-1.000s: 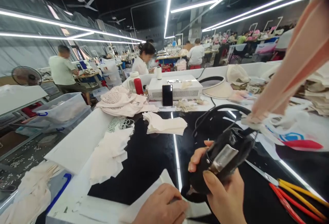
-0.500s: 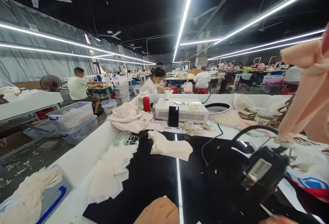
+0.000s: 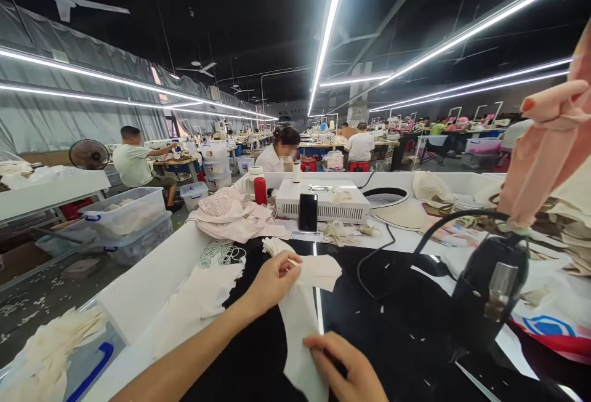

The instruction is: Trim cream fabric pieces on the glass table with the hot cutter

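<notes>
Lower L bin [image 3: 92,374]: cream cloth [image 3: 50,353] heaped in. L hand [image 3: 276,276] pinches white piece [image 3: 298,328], far end; R hand [image 3: 346,368], fingers part-spread, touches nr edge.

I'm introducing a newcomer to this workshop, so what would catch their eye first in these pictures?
Probably the left hand, near the centre, pinching the far end of a pale cloth piece, with the right hand by its near part. Next, the bulky black tool at right, knotted peach cloth above it. Then the bright ceiling light, top centre.
</notes>
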The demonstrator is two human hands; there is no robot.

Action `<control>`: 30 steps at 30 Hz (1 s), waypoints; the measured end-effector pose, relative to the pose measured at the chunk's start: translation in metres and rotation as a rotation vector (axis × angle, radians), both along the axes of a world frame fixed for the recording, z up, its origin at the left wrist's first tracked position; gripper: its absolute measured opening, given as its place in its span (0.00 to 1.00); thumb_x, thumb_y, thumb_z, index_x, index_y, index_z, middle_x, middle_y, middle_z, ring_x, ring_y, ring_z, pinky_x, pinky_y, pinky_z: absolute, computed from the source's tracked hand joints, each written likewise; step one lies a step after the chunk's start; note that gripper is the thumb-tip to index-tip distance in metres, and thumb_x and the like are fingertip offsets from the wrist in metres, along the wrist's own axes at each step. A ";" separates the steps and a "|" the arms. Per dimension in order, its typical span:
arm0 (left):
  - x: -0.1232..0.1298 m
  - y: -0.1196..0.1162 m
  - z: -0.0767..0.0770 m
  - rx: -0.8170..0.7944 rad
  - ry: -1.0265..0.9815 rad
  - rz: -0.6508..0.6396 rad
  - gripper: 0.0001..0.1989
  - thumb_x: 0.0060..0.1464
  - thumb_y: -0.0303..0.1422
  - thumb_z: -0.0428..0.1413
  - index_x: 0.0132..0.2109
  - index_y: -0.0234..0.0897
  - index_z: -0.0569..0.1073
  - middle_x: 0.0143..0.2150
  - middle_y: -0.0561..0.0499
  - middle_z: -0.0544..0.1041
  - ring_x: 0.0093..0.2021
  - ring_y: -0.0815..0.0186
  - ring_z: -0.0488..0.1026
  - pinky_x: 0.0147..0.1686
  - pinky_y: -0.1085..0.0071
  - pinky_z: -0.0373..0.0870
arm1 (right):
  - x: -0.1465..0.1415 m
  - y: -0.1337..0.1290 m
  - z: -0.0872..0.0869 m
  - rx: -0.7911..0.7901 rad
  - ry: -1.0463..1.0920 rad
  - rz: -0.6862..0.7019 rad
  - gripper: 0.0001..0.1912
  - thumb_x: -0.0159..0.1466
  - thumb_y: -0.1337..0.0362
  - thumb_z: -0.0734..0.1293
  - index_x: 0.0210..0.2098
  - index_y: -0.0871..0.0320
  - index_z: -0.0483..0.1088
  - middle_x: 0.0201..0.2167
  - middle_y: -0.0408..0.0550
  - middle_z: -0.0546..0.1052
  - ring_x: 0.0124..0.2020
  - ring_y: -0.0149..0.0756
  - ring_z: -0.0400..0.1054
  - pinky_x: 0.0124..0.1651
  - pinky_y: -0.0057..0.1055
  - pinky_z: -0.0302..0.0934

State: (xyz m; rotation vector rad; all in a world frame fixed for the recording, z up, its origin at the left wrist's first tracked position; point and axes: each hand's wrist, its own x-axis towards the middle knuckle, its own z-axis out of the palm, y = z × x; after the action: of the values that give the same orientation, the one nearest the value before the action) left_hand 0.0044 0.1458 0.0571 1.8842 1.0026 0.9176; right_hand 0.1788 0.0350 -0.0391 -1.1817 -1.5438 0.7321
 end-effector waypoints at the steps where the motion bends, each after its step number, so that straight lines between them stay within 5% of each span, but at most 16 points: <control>1: -0.001 0.011 0.000 0.007 -0.008 0.032 0.13 0.63 0.39 0.53 0.49 0.35 0.73 0.30 0.56 0.69 0.29 0.69 0.64 0.30 0.75 0.59 | 0.008 0.012 0.009 -0.013 0.007 -0.068 0.21 0.66 0.41 0.67 0.37 0.49 0.84 0.35 0.48 0.86 0.38 0.45 0.82 0.41 0.34 0.75; 7: -0.003 0.066 0.004 0.051 0.029 0.216 0.14 0.64 0.35 0.53 0.53 0.35 0.75 0.37 0.52 0.72 0.32 0.69 0.68 0.33 0.74 0.65 | 0.053 0.096 0.038 -0.013 -0.009 -0.297 0.22 0.64 0.44 0.67 0.43 0.54 0.82 0.37 0.49 0.85 0.40 0.48 0.79 0.42 0.39 0.73; 16: -0.003 0.107 -0.029 -0.005 0.256 0.300 0.13 0.70 0.39 0.59 0.52 0.33 0.75 0.45 0.48 0.76 0.39 0.65 0.76 0.38 0.67 0.78 | 0.056 0.177 0.023 -0.055 -0.167 -0.402 0.16 0.72 0.54 0.69 0.52 0.59 0.74 0.51 0.50 0.79 0.49 0.41 0.76 0.53 0.45 0.74; 20: -0.008 0.105 -0.045 -0.053 0.322 0.297 0.14 0.71 0.39 0.58 0.55 0.33 0.74 0.47 0.47 0.77 0.39 0.65 0.77 0.38 0.67 0.79 | 0.053 0.178 0.014 -0.040 -0.340 -0.350 0.16 0.71 0.57 0.69 0.53 0.59 0.74 0.48 0.51 0.80 0.47 0.41 0.77 0.54 0.46 0.72; 23: -0.020 0.096 -0.046 -0.046 0.352 0.313 0.17 0.72 0.40 0.57 0.60 0.34 0.72 0.48 0.47 0.77 0.38 0.65 0.77 0.38 0.67 0.80 | 0.054 0.166 0.010 0.039 -0.449 -0.347 0.18 0.68 0.61 0.66 0.54 0.61 0.77 0.50 0.59 0.80 0.54 0.52 0.74 0.62 0.55 0.64; 26: -0.047 0.081 -0.033 -0.020 0.419 0.338 0.17 0.71 0.41 0.57 0.58 0.34 0.73 0.48 0.47 0.78 0.39 0.65 0.78 0.39 0.66 0.79 | 0.057 0.151 0.007 0.134 -0.500 -0.353 0.22 0.68 0.57 0.61 0.54 0.60 0.78 0.55 0.61 0.79 0.62 0.61 0.66 0.66 0.61 0.58; 30: -0.105 0.054 -0.008 0.039 0.593 0.447 0.12 0.70 0.40 0.58 0.48 0.34 0.77 0.46 0.48 0.78 0.46 0.61 0.77 0.50 0.59 0.76 | 0.059 0.132 0.000 0.207 -0.529 -0.313 0.23 0.68 0.52 0.60 0.51 0.55 0.79 0.53 0.56 0.80 0.59 0.58 0.69 0.64 0.58 0.61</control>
State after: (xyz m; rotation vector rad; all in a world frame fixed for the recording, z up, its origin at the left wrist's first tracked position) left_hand -0.1008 0.2000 0.0488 2.0520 1.8251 0.6172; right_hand 0.2373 0.1669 -0.0395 -1.4865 -1.7476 0.0434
